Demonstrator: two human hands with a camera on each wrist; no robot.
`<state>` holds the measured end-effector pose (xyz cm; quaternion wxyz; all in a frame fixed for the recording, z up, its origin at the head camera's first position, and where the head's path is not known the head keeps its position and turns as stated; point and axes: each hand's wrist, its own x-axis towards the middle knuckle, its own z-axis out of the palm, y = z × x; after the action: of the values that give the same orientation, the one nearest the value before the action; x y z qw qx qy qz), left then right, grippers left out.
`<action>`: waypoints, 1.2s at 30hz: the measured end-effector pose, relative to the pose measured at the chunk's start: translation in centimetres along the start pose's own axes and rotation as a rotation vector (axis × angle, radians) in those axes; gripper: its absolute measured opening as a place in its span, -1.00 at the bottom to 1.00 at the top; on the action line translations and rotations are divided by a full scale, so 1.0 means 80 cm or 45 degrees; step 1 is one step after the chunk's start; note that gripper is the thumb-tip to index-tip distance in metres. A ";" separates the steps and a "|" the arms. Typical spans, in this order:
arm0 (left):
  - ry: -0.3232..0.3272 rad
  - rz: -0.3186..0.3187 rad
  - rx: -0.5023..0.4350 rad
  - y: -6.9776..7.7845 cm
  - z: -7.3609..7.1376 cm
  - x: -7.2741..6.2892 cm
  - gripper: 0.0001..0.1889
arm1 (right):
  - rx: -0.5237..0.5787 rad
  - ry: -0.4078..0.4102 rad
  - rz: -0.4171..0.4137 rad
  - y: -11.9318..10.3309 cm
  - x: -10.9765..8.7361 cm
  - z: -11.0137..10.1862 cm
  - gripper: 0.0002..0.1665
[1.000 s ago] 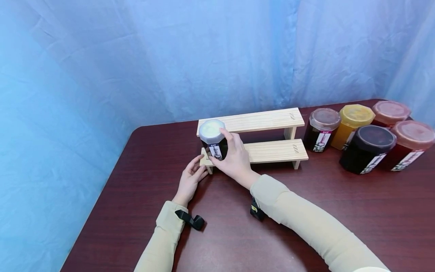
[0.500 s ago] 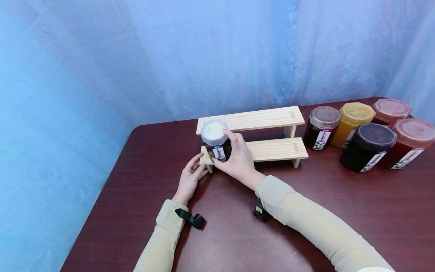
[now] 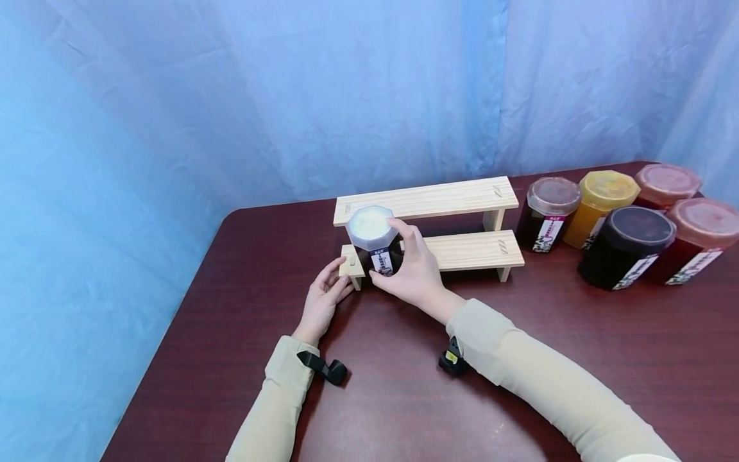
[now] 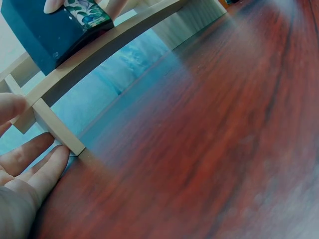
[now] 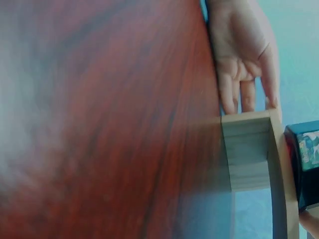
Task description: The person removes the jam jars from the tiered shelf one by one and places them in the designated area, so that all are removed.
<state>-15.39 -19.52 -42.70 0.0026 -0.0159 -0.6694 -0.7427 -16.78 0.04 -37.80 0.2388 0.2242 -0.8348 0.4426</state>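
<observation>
My right hand (image 3: pixel 417 273) grips a dark octagonal jar (image 3: pixel 382 261) with a whitish lid, thumb in front and fingers round its right side. The jar stands on the lower board of a two-tier wooden rack (image 3: pixel 470 251), a little in from the left end; its base also shows on the board in the left wrist view. My left hand (image 3: pixel 321 305) touches that left end. In the right wrist view, the left hand (image 5: pixel 244 50) has its fingers extended to the rack's end leg (image 5: pixel 245 142), with the thumb at the board's corner.
To the right of the rack stand several lidded jars: a dark one with a purple-topped label (image 3: pixel 548 215), a yellow one (image 3: pixel 600 205), a black one (image 3: pixel 626 250) and reddish ones (image 3: pixel 701 237). The dark red table (image 3: pixel 404 398) meets a blue curtain (image 3: pixel 369 96) behind.
My right hand and the jar have moved a short way to the right along the lower board, baring more of its left end. The left hand has stayed at the rack's end.
</observation>
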 end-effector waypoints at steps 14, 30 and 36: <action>0.020 -0.018 0.008 0.001 0.000 0.001 -0.53 | 0.123 -0.028 0.050 -0.005 -0.019 -0.023 0.11; 0.031 -0.026 0.026 0.002 0.000 0.001 -0.53 | 0.264 0.006 0.029 0.006 -0.035 -0.061 0.05; 0.033 -0.023 0.033 0.001 0.001 0.001 -0.53 | 0.250 0.014 0.061 0.014 -0.040 -0.079 0.07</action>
<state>-15.46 -19.49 -42.58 0.0046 -0.0002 -0.6789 -0.7342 -13.63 6.50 -37.31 0.2097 0.2238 -0.7913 0.5290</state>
